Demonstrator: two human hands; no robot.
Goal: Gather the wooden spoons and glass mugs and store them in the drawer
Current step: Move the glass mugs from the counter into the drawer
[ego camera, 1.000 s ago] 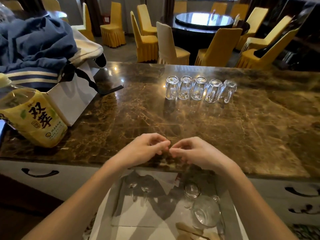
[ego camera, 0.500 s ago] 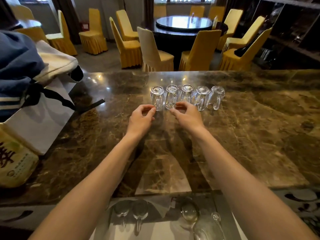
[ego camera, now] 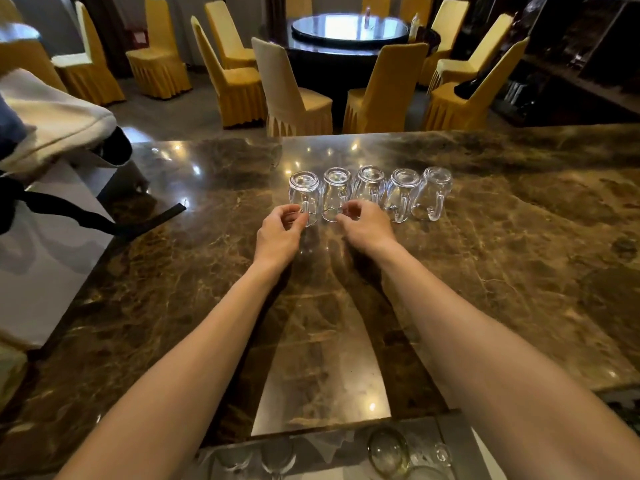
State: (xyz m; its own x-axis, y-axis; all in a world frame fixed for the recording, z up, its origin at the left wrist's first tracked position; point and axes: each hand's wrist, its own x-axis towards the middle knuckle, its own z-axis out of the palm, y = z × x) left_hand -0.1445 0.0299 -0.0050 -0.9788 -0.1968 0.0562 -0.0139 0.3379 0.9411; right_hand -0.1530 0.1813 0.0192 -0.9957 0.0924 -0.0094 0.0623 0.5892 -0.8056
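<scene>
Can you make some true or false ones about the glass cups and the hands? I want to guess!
1. Five glass mugs stand in a row on the counter. True.
2. The mugs are the right way up. False: they are all upside down, bottoms up.
3. The left hand pinches the handle of the leftmost mug. True.
4. The right hand holds a wooden spoon. False: its fingers curl at the handle of the second mug from the left.
5. The drawer is closed. False: it is open, with glassware lying in it.
</scene>
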